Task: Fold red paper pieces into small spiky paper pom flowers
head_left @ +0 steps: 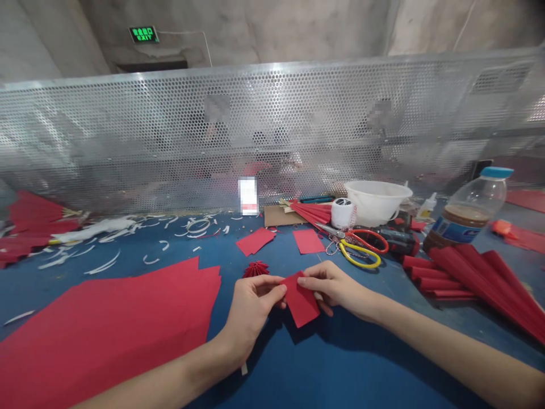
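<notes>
A small red paper rectangle [301,304] is held up over the blue table, pinched at its top corners between both hands. My left hand [255,304] grips its left side with thumb and fingers closed. On the opposite side, my right hand [330,284] pinches the upper right corner, thumb on top. Just behind my left hand sits a pleated red paper rosette [256,268], partly hidden by the fingers. Farther back lie another red paper rectangle [309,241] and a few overlapping red pieces [255,241].
Large red paper sheets [128,318] lie left, with white scraps [106,264] behind. Scissors [361,250], white thread [343,213], a white bowl [374,201], a bottle of brown liquid [468,207] and folded red paper [477,272] stand or lie right. A perforated metal screen [170,142] closes the back.
</notes>
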Demonstrator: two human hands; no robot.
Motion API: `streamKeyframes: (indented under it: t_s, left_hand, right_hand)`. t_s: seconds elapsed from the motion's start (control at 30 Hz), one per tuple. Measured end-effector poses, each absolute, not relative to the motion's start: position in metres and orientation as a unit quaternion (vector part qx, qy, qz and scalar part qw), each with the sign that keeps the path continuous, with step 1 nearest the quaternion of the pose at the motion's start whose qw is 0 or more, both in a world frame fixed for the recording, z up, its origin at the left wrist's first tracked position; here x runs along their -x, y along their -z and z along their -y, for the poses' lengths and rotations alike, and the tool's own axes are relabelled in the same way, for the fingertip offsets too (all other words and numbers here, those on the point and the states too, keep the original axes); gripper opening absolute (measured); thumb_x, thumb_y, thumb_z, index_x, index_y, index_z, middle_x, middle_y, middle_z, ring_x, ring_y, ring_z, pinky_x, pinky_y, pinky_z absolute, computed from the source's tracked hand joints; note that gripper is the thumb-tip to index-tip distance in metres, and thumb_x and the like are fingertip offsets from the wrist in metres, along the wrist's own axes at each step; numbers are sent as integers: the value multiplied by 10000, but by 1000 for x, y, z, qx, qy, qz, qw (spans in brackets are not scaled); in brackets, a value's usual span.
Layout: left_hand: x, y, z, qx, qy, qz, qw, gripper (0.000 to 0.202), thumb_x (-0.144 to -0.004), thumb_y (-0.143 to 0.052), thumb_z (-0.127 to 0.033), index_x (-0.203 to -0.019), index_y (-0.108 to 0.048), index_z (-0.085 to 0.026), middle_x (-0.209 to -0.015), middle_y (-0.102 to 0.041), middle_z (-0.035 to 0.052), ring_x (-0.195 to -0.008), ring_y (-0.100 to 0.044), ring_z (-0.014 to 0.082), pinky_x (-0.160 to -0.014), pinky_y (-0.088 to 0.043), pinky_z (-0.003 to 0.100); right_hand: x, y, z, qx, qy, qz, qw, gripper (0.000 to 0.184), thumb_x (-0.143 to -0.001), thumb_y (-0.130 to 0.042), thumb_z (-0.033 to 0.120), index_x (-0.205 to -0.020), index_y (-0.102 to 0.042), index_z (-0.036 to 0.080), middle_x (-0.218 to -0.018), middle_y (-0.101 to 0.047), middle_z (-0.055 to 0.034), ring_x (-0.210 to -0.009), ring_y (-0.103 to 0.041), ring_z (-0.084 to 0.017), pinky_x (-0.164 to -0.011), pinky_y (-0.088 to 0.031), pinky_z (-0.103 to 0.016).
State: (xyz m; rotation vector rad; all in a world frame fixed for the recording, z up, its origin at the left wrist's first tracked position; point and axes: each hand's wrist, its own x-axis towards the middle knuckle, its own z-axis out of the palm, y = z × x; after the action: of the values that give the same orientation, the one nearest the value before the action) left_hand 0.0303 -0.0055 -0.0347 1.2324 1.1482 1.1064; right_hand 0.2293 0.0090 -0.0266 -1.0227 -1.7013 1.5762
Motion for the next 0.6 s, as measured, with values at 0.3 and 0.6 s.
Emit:
streamKeyframes:
  t_s: [0.3,0.6]
  left_hand:
    - [-29,36,7,-528,-460,-488,522,237,-731,-759,-278,-921,-770,-136,-642,-708,34,-588,-605,132,-634,-505,233]
    - [-30,34,6,-524,-462,-490,521,259,-732,-764,-275,-942,-771,-125,-637,-706,28,-590,-611,138,-637,-505,236]
  right_hand:
    - [-231,32,-12,398,-555,655,324,342,-883,-609,437,-737,-651,130,-486,-509,55,-352,-421,-44,-369,-286,-161]
    - [-228,35,-13,385,-558,664,316,428,-910,-529,535,-760,-603,141,-528,-513,46,-399,-460,-67,-395,-337,-168]
